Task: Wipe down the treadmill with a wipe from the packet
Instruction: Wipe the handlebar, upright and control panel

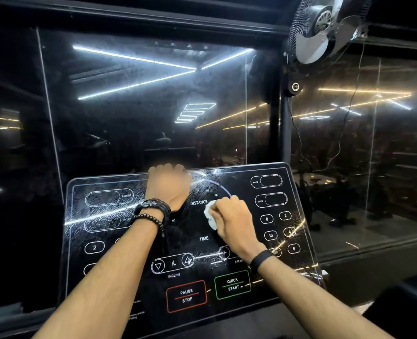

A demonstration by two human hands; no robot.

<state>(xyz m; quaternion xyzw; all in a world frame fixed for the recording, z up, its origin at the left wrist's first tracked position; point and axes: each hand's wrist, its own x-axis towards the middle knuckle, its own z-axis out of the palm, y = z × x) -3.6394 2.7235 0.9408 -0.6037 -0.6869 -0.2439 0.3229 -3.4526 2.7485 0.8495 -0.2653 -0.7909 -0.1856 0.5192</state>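
Wiping is under way: the right hand has its grip bunched around the wipe, pressed to the treadmill console mid-panel — left hand clasps its top edge. Smudges left of the grip likely come next.

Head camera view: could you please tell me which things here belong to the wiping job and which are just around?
Part of the job:
- white wipe, held in the right hand
- treadmill console, being wiped
- left hand, gripping the console's top edge

Just around:
- wall fan
- glass wall with reflected lights
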